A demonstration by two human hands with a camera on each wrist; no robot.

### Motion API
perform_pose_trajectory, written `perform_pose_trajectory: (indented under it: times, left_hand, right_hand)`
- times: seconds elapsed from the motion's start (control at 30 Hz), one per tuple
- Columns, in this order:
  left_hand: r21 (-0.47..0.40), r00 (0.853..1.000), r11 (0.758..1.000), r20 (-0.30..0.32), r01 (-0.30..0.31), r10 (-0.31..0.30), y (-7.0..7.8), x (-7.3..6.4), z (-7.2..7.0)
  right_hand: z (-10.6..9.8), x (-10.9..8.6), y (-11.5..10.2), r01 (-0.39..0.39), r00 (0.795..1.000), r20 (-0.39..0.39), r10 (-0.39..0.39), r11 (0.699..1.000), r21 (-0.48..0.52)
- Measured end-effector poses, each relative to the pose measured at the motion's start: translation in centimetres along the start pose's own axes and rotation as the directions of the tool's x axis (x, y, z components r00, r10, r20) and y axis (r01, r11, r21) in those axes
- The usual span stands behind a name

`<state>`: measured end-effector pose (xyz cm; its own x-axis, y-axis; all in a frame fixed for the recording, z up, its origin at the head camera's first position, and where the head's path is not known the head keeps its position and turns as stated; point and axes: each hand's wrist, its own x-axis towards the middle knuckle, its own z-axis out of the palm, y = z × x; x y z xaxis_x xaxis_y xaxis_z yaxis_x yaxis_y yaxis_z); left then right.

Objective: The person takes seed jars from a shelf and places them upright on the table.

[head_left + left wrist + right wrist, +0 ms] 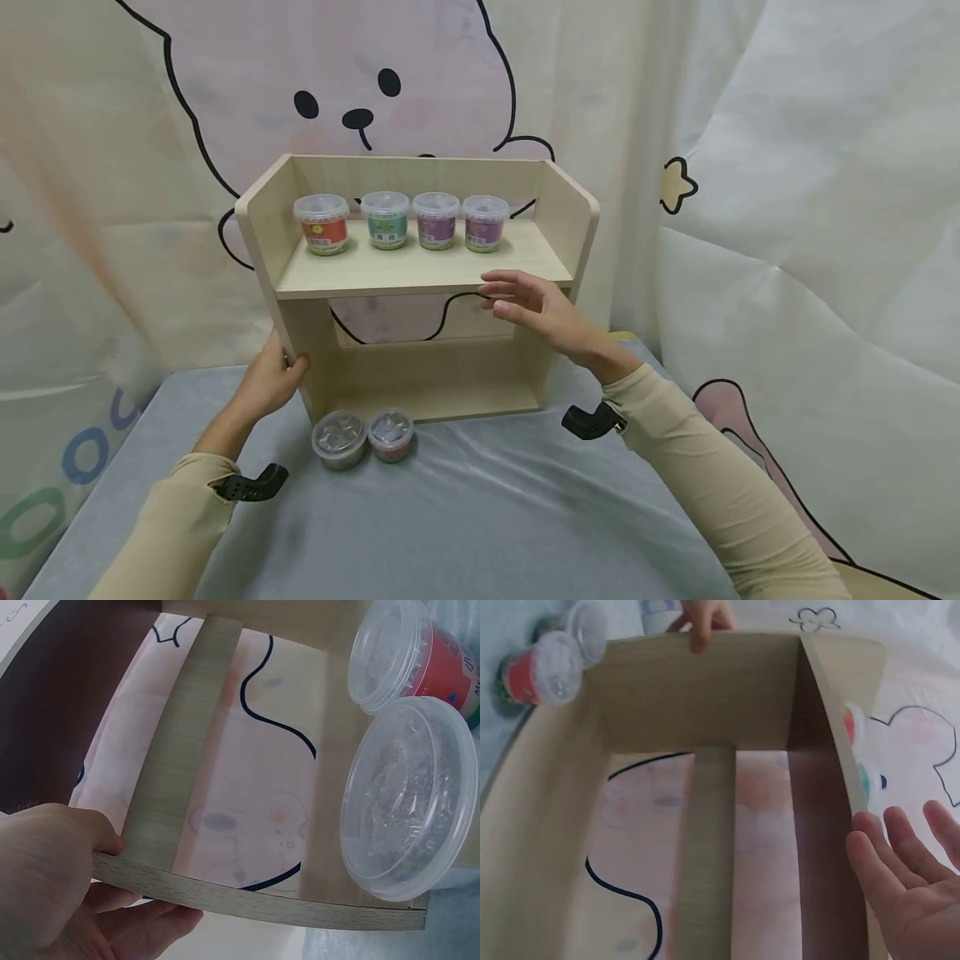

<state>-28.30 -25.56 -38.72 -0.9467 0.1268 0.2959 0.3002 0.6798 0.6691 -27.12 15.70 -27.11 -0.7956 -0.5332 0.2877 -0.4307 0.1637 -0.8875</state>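
A two-tier wooden shelf stands on the table, its front towards me. My left hand grips the edge of its left side panel, thumb inside and fingers outside. In front of the upper board's right part, my right hand is raised with fingers extended and nothing in it. Along the upper board stand lidded plastic tubs: one with a red label, one green and two purple. Two more clear-lidded tubs sit on the table before the shelf's lower left front.
A blue-grey cloth covers the table. Behind and beside it hang pale curtains with cartoon drawings. Each wrist wears a black band. A crosswise slat spans the shelf's open back.
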Motion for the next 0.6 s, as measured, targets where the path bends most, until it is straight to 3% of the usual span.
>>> perform_pose_trajectory:
  times: [0.23, 0.6]
  left_hand:
    - [-0.001, 1.000, 1.000, 0.024, 0.017, -0.017, 0.2, 0.2, 0.1]
    - [0.011, 1.000, 1.000, 0.008, 0.000, 0.000, -0.2, 0.2, 0.1]
  right_hand:
    - [-2.0, 1.1, -1.3, 0.001, 0.995, -0.096, 0.004, 0.999, 0.053]
    - [-3.9, 3.7, -1.7, -0.071, 0.973, -0.221, 0.061, 0.997, -0.035]
